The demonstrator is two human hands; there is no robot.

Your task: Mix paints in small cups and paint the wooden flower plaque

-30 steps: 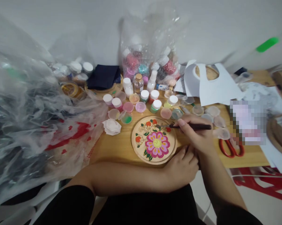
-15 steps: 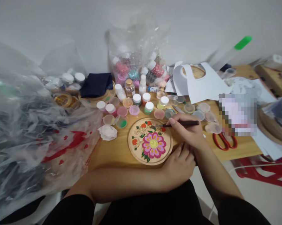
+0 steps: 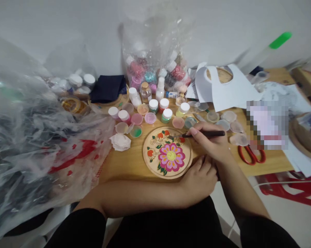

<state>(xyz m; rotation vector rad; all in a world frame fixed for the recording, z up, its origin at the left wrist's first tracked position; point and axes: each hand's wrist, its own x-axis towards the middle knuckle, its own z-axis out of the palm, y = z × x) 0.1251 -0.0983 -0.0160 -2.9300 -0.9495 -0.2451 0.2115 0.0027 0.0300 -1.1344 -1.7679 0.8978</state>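
Note:
My right hand [image 3: 209, 141] is closed around the dark handle of a small palette knife [image 3: 211, 134]. Its thin metal tip is over the upper part of a round wooden board [image 3: 146, 163], among outlined flowers and leaves. A large pink and purple flower [image 3: 171, 156] with a yellow centre fills the board's middle, and small orange flowers [image 3: 150, 153] lie around it. My left hand [image 3: 199, 179] rests by the board's lower right edge, below my right wrist. Its fingers are loosely bent and apart, holding nothing, with the tips partly hidden.
Several small paint pots [image 3: 167, 115] and shallow cups [image 3: 136, 131] stand behind the board. A crumpled tissue [image 3: 120, 142] lies left, beside a large plastic bag [image 3: 75, 151]. Red-handled scissors [image 3: 251, 155], white paper [image 3: 225, 94] and a blurred-out item [image 3: 269, 125] are on the right.
The whole view has shifted slightly, with the scene now a little further right and up. My right hand keeps its grip on the palette knife, whose tip stays over nearly the same part of the board.

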